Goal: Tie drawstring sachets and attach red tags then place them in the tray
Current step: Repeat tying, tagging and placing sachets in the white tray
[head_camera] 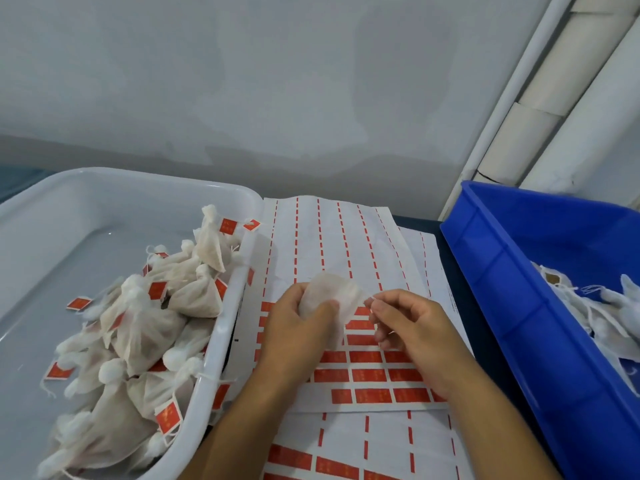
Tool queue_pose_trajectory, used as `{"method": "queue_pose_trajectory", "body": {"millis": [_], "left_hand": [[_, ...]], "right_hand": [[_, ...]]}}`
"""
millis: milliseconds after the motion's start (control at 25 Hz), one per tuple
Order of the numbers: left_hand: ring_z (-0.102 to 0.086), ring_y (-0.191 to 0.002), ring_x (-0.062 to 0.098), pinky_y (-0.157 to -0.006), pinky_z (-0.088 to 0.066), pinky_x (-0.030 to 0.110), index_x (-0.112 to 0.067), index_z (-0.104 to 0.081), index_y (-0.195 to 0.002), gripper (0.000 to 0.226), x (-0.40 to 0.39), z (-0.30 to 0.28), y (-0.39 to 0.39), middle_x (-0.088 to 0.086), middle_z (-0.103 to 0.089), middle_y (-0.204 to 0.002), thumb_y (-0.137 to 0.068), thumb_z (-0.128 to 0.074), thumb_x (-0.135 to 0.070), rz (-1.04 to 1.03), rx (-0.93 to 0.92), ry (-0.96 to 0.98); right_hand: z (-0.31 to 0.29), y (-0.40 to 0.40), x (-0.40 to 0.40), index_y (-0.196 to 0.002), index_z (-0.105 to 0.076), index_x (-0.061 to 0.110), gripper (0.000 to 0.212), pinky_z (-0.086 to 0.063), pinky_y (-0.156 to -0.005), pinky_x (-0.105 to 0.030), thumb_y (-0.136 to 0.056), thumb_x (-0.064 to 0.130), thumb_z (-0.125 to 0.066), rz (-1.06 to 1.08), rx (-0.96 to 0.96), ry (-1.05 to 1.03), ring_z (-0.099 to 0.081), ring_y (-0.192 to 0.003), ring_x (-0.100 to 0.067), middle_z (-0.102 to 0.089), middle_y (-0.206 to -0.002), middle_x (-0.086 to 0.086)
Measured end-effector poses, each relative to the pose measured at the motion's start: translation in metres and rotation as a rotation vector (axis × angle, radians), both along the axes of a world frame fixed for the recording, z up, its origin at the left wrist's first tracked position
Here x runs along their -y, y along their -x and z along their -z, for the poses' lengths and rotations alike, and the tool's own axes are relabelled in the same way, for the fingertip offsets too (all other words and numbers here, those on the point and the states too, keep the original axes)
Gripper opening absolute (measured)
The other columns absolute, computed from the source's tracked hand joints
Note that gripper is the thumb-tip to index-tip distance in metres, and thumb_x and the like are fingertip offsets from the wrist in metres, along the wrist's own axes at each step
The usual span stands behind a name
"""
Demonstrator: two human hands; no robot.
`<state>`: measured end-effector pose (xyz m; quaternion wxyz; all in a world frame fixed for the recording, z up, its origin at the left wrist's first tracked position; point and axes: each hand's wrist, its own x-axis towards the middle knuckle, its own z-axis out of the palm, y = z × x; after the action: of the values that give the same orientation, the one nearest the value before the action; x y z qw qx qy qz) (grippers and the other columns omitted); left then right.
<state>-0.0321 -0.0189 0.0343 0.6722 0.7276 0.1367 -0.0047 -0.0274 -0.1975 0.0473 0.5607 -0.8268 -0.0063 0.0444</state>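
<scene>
Nearest us, at six o'clock, lie sheets of red tags [369, 375] on white backing, some rows still full, others peeled down to thin red slivers. Just above them our left hand [298, 327] curls round a white sachet [332, 299], thumb and fingers gripping its body, while our right hand [412, 330] pinches what looks like the drawstring at the sachet's right end — the cord itself is too blurred for us to trace. The sachet is held above the tag sheets, at the centre of the view. At nine o'clock we see the white tray [221, 348], its near right corner heaped with tied sachets [145, 327], many carrying red tags, and a few tags loose on the bare floor. At three o'clock stands a blue bin [502, 271] holding untied sachets [595, 306] — cords tangled. Beyond, at twelve, a grey wall [277, 81].
</scene>
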Motion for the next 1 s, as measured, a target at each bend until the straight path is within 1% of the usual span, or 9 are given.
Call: {"method": "queue_pose_trajectory", "body": {"millis": [200,360,400,560,680,720,800,920,1000], "left_hand": [[-0.068,-0.085,0.010,-0.045,-0.044,0.005,-0.054,-0.052,-0.102,0.020,0.005,-0.002,0.006,-0.025,-0.062,-0.100,-0.090,-0.067,-0.047,0.113,0.054,-0.115],[-0.054,-0.100,-0.016,-0.053,-0.046,0.003,-0.074,-0.034,-0.108,0.054,0.013,-0.003,0.014,-0.046,-0.047,-0.105,-0.075,-0.076,-0.063,0.354,0.174,-0.230],[-0.055,-0.101,-0.014,-0.057,-0.050,0.005,-0.073,-0.034,-0.111,0.058,0.015,-0.002,0.015,-0.045,-0.046,-0.108,-0.073,-0.077,-0.065,0.372,0.190,-0.234],[-0.062,-0.096,0.001,-0.064,-0.054,0.007,-0.065,-0.037,-0.116,0.045,0.015,0.007,0.013,-0.038,-0.050,-0.111,-0.087,-0.069,-0.053,0.314,0.216,-0.332],[-0.062,-0.092,-0.008,-0.055,-0.048,0.003,-0.057,-0.041,-0.111,0.024,0.009,0.016,0.010,-0.033,-0.055,-0.099,-0.098,-0.056,-0.043,0.306,0.220,-0.435],[-0.058,-0.094,-0.015,-0.054,-0.048,0.003,-0.055,-0.042,-0.108,0.017,0.007,0.016,0.011,-0.032,-0.056,-0.097,-0.100,-0.051,-0.043,0.328,0.225,-0.471],[-0.060,-0.094,-0.011,-0.061,-0.048,0.005,-0.054,-0.043,-0.104,0.005,0.006,0.015,0.011,-0.035,-0.055,-0.098,-0.101,-0.042,-0.051,0.390,0.223,-0.542],[-0.061,-0.094,-0.006,-0.077,-0.048,0.009,-0.055,-0.044,-0.102,0.023,0.005,0.015,0.012,-0.041,-0.051,-0.101,-0.089,-0.029,-0.065,0.445,0.242,-0.589],[-0.060,-0.093,-0.005,-0.081,-0.049,0.011,-0.055,-0.043,-0.104,0.029,0.006,0.017,0.012,-0.042,-0.050,-0.100,-0.086,-0.029,-0.073,0.452,0.279,-0.636]], "right_hand": [[0.010,0.004,-0.004,-0.089,-0.070,0.036,0.023,-0.058,-0.067,-0.023,-0.104,0.039,-0.053,-0.012,-0.045,-0.146,-0.072,-0.069,-0.017,-0.075,-0.087,0.002],[0.010,0.008,0.001,-0.088,-0.068,0.026,0.027,-0.051,-0.057,-0.022,-0.106,0.035,-0.050,-0.022,-0.037,-0.350,-0.063,-0.066,-0.011,-0.069,-0.083,-0.001],[0.009,0.009,0.002,-0.086,-0.066,0.025,0.025,-0.047,-0.053,-0.021,-0.102,0.037,-0.051,-0.033,-0.030,-0.377,-0.059,-0.064,-0.010,-0.066,-0.080,-0.001],[0.009,0.009,0.004,-0.088,-0.068,0.026,0.025,-0.046,-0.056,-0.023,-0.098,0.043,-0.053,0.006,-0.045,-0.411,-0.057,-0.067,-0.012,-0.070,-0.085,0.000],[0.006,0.009,0.004,-0.084,-0.069,0.024,0.030,-0.052,-0.059,-0.024,-0.106,0.031,-0.050,0.016,-0.088,-0.641,-0.065,-0.068,-0.013,-0.076,-0.112,-0.004],[0.003,0.010,0.003,-0.083,-0.069,0.023,0.030,-0.054,-0.059,-0.024,-0.105,0.030,-0.050,0.015,-0.108,-0.719,-0.066,-0.067,-0.013,-0.076,-0.113,-0.008],[-0.001,0.010,0.004,-0.081,-0.071,0.022,0.024,-0.057,-0.060,-0.024,-0.097,0.033,-0.056,0.054,-0.112,-0.850,-0.070,-0.069,-0.015,-0.077,-0.107,-0.013],[-0.006,0.010,0.008,-0.079,-0.075,0.024,0.019,-0.060,-0.063,-0.025,-0.089,0.034,-0.061,0.150,-0.067,-0.993,-0.075,-0.077,-0.019,-0.077,-0.098,-0.013],[-0.006,0.010,0.008,-0.082,-0.074,0.028,0.019,-0.060,-0.066,-0.026,-0.090,0.037,-0.060,0.147,-0.054,-0.972,-0.076,-0.082,-0.021,-0.077,-0.102,-0.012]]}}
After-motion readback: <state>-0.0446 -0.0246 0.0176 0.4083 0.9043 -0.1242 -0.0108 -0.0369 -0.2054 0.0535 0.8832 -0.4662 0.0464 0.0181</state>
